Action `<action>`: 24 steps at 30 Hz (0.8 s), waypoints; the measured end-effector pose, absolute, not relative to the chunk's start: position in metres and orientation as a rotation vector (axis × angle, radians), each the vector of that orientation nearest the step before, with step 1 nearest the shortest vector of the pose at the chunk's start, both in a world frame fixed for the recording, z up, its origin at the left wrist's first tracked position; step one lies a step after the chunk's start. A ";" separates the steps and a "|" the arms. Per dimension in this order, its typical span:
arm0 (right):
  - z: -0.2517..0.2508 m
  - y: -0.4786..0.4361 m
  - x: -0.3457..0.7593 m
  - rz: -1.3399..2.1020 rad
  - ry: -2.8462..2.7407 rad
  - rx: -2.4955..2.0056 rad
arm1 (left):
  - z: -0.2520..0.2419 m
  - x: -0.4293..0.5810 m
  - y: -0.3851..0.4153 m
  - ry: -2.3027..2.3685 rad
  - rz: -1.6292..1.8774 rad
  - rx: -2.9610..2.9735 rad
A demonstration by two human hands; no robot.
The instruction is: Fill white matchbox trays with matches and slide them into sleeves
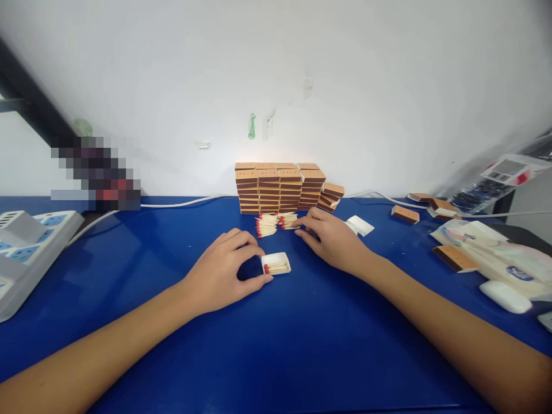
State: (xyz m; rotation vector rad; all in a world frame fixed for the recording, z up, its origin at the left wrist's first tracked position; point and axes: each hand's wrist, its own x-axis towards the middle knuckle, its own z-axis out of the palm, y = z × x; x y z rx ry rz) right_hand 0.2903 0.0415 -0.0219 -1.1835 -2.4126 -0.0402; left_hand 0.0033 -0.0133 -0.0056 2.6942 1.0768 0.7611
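A small white matchbox tray (pixel 282 257) with a few red-tipped matches (pixel 276 268) along its near side lies on the blue table. My left hand (pixel 230 267) grips the tray's left end between thumb and fingers. Behind it are two small piles of loose matches, a left pile (pixel 266 225) and a right pile (pixel 287 220), heads mostly to the left. At the right pile's right end, my right hand (pixel 330 236) has its thumb and fingertips closed around the match ends. Just beyond the piles, several brown matchboxes (pixel 269 188) are stacked against the wall.
White empty trays (pixel 360 225) lie right of my right hand. Loose matchboxes (pixel 405 214) and a tissue pack (pixel 495 259) are farther right, near a white rounded case (pixel 505 296). A power strip (pixel 38 253) stands at left; a white cable (pixel 190 202) runs along the wall.
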 end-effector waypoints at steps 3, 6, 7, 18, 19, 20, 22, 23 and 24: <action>-0.024 0.044 0.289 -0.051 -2.394 -1.184 | -0.006 0.003 -0.013 1.069 0.758 2.690; -0.024 0.046 0.289 -0.032 -2.397 -1.187 | -0.006 0.003 -0.013 1.072 0.755 2.687; -0.024 0.046 0.289 -0.028 -2.396 -1.188 | -0.005 0.003 -0.014 1.074 0.753 2.687; -0.023 0.047 0.288 0.051 -2.396 -1.215 | -0.005 0.003 -0.013 1.077 0.748 2.686; -0.023 0.046 0.287 0.049 -2.409 -1.222 | -0.005 0.003 -0.013 1.076 0.750 2.687; -0.022 0.045 0.287 0.041 -2.424 -1.231 | -0.005 0.003 -0.013 1.076 0.749 2.687; -0.021 0.043 0.285 0.021 -2.459 -1.258 | -0.005 0.004 -0.013 1.075 0.745 2.686; -0.020 0.042 0.284 0.011 -2.475 -1.269 | -0.005 0.004 -0.013 1.074 0.745 2.685; -0.020 0.040 0.282 0.003 -2.489 -1.276 | -0.005 0.004 -0.013 1.073 0.745 2.684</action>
